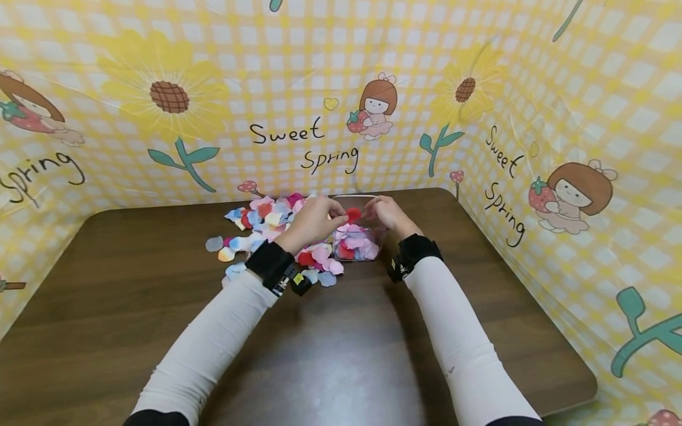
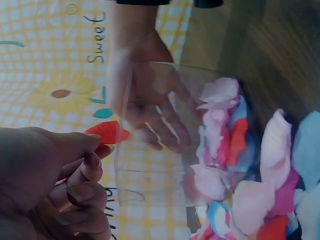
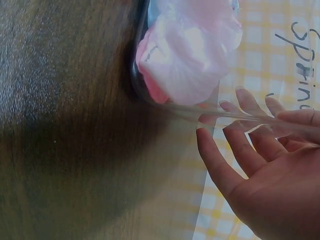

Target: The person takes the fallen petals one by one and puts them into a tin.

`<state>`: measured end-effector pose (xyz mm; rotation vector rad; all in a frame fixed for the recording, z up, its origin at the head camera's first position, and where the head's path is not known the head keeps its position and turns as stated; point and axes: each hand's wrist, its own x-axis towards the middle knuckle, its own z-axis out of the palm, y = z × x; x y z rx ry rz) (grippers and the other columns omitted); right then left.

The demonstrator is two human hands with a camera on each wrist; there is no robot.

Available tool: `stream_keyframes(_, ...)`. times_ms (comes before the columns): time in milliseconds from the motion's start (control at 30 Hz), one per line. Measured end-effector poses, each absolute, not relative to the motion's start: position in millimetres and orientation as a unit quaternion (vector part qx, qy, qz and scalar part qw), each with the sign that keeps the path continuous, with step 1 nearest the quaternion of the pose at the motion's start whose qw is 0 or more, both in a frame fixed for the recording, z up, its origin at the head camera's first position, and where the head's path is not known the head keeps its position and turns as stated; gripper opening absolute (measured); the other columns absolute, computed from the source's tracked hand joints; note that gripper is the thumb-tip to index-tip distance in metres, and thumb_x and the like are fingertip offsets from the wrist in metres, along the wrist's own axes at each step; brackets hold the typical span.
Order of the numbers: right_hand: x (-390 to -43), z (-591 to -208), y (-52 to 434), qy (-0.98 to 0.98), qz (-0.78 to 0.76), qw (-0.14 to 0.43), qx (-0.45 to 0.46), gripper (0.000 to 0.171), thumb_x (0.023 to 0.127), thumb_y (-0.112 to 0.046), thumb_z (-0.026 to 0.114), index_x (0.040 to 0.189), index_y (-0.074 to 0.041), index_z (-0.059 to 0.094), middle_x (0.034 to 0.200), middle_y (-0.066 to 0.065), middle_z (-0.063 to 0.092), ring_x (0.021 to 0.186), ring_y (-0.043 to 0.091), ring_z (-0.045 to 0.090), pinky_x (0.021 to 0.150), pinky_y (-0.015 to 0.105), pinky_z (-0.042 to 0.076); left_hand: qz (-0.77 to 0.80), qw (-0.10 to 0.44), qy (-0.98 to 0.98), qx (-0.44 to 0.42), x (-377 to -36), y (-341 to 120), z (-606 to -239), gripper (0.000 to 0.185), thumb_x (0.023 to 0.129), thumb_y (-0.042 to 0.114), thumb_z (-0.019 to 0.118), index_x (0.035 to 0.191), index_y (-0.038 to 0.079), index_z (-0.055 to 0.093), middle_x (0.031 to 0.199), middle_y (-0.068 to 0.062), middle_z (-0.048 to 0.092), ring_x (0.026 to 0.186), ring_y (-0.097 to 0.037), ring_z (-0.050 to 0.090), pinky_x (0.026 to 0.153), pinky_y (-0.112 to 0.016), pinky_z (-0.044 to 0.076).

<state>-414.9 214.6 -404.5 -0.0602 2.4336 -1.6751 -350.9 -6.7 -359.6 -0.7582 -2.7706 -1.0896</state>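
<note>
Left hand [image 1: 314,220]: pinches small red fabric petal [image 2: 106,134] above clear square plastic box [image 1: 356,244], frame centre. Right hand [image 1: 388,214]: fingers spread, apparently touching the box wall. Loose multicoloured petals [image 1: 256,228] lie left, on brown wooden table [image 1: 133,284].

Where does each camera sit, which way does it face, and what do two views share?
Head: above, facing forward and down at the table; both sleeves, left hand and right hand show.
Left wrist: by the left hand, facing the clear box; fingers pinch a red petal.
Right wrist: by the right hand, facing the box's side; fingers show.
Shared: box and pink petals.
</note>
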Motion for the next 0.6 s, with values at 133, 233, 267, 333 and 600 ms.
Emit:
stream_keyframes(133,-415.4,-403.3,216.8,0.821,-0.563,0.097,-0.023,0.047,0.09,-0.001,0.031,0.129,0.01,0.055,0.129,0.028,0.063,0.123,0.043,0.058,0.095,0.061,0.051,-0.346,0.041,-0.909,-0.23,-351.6,-16.4,-361.6,0.018,0.099,0.023,0.07,0.103,0.008,0.08,0.089,-0.004,0.071,0.074,-0.02,0.061,0.065,-0.033,0.048)
stream_keyframes(233,-415.0,-401.3,217.5,0.822,-0.563,0.088,-0.025,0.047,0.09,0.0,0.031,0.129,0.01,0.055,0.129,0.029,0.063,0.123,0.044,0.057,0.096,0.063,0.05,-0.336,0.043,-0.914,-0.223,-350.3,-35.6,-362.1,0.018,0.099,0.022,0.069,0.102,0.007,0.08,0.09,-0.005,0.072,0.074,-0.021,0.061,0.066,-0.034,0.048)
stream_keyframes(267,-414.8,-400.7,218.1,0.823,-0.561,0.085,-0.025,0.046,0.09,0.0,0.032,0.128,0.01,0.055,0.129,0.029,0.063,0.123,0.044,0.057,0.097,0.062,0.049,-0.328,0.041,-0.918,-0.221,-349.4,-42.4,-363.1,0.018,0.099,0.022,0.069,0.101,0.008,0.079,0.089,-0.005,0.072,0.074,-0.02,0.061,0.066,-0.034,0.048)
stream_keyframes(333,-413.8,-399.9,218.7,0.825,-0.558,0.082,-0.026,0.045,0.091,-0.001,0.032,0.128,0.01,0.055,0.129,0.029,0.063,0.122,0.044,0.057,0.098,0.062,0.049,-0.311,0.036,-0.925,-0.216,-347.0,-56.5,-367.3,0.017,0.099,0.021,0.069,0.1,0.007,0.079,0.089,-0.006,0.071,0.073,-0.02,0.06,0.066,-0.033,0.046)
stream_keyframes(600,-410.2,-402.1,214.1,0.829,-0.55,0.101,-0.026,0.045,0.094,-0.003,0.03,0.13,0.008,0.054,0.132,0.026,0.063,0.125,0.041,0.057,0.101,0.058,0.048,-0.278,-0.041,-0.942,-0.183,-327.9,-98.1,-408.3,0.016,0.093,0.019,0.076,0.097,0.003,0.078,0.081,-0.005,0.07,0.069,-0.019,0.06,0.063,-0.032,0.049)
